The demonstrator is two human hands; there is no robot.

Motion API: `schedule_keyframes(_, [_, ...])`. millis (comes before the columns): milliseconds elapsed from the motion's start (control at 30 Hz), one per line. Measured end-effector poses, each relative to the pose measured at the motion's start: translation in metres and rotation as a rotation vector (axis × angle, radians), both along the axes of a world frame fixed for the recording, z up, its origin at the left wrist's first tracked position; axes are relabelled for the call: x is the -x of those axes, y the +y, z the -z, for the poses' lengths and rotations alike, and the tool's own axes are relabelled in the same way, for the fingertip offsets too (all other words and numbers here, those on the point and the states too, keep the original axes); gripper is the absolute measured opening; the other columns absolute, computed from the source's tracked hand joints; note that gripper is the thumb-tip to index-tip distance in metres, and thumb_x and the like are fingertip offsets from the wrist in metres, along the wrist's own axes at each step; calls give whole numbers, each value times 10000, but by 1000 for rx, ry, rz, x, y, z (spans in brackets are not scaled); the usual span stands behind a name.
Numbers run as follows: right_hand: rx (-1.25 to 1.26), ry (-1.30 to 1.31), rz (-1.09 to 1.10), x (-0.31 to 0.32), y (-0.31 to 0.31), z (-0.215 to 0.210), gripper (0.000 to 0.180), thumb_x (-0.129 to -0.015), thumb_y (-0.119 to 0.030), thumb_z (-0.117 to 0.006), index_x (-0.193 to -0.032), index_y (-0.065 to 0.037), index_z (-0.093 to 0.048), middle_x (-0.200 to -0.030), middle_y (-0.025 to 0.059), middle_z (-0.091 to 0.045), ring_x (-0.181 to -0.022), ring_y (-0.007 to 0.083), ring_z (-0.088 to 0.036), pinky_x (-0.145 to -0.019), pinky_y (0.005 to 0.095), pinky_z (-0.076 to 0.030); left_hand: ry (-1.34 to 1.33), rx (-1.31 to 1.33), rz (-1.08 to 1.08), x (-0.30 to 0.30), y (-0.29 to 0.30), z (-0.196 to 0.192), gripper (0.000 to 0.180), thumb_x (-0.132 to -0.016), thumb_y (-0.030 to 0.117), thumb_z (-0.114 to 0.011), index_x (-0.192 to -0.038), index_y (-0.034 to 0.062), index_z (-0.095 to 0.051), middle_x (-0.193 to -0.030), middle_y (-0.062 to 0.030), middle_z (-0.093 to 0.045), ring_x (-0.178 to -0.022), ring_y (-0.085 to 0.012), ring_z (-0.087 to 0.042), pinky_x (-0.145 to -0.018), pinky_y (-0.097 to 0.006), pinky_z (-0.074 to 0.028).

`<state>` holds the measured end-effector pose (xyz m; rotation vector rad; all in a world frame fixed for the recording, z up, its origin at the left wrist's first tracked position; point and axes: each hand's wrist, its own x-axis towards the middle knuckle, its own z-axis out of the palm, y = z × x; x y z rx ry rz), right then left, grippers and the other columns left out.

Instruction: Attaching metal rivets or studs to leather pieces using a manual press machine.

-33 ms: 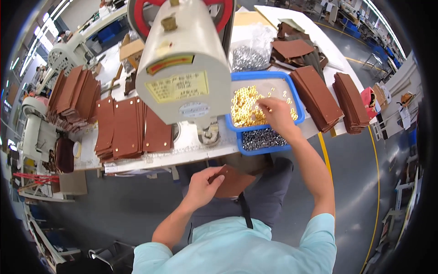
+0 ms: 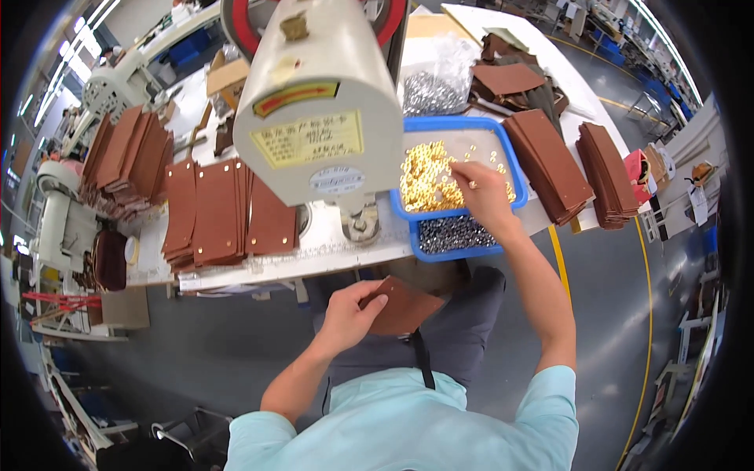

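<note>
My left hand point(image 2: 351, 318) pinches a brown leather piece point(image 2: 407, 308) between thumb and fingers, above my lap and in front of the table edge. My right hand point(image 2: 483, 195) reaches into a blue-rimmed tray point(image 2: 514, 169) of small gold ring-shaped fittings point(image 2: 424, 177). Its fingertips are pressed together over the right side of the gold heap. Whether a fitting sits between them is too small to tell. A blue tray of dark metal fittings point(image 2: 455, 234) adjoins the near side of the gold one.
A large pale press machine point(image 2: 318, 110) stands left of the trays. Brown leather pieces with gold fittings point(image 2: 220, 212) lie to its left, near another leather stack point(image 2: 129, 153). More stacks point(image 2: 546, 165) flank the trays on the right. Behind is a clear bag of metal parts point(image 2: 434, 93).
The whole view has shifted slightly. My left hand keeps hold of the leather piece, tilted a little differently, and my right hand stays over the gold fittings.
</note>
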<state>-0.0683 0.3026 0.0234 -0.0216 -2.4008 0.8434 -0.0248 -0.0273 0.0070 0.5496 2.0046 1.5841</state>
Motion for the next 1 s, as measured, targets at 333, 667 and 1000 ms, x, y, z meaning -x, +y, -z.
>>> schedule_keyframes(333, [172,-26,-291,-110,-116,1,191,-771,-15,-844,-948,-54,-785,-850,64,-755,-752,186,-699,-644,305,-558,-403,-153,-4,0,10,-17,321,-1005,78,-635,-1317,8,-672,-1046,-8,-740,-920,-59,-642,-824,-241,-530])
schedule_keyframes(667, [543,-65,-141,-112,-128,-12,217,-756,14,-847,-955,-25,-768,-879,71,-735,-774,152,-662,-680,277,-532,10,-187,53,-12,14,-17,328,-996,99,-644,-1318,45,-678,-1028,-49,-773,-857,-86,-692,-742,-265,-567])
schedule_keyframes(1000, [130,-266,-339,-93,-76,-9,183,-859,2,-710,-1036,-25,-749,-1040,166,-740,-927,340,-728,-802,407,-585,112,-4,77,-14,8,-9,259,-934,108,-732,-1184,40,-741,-962,-96,-782,-803,-175,-752,-715,-285,-586])
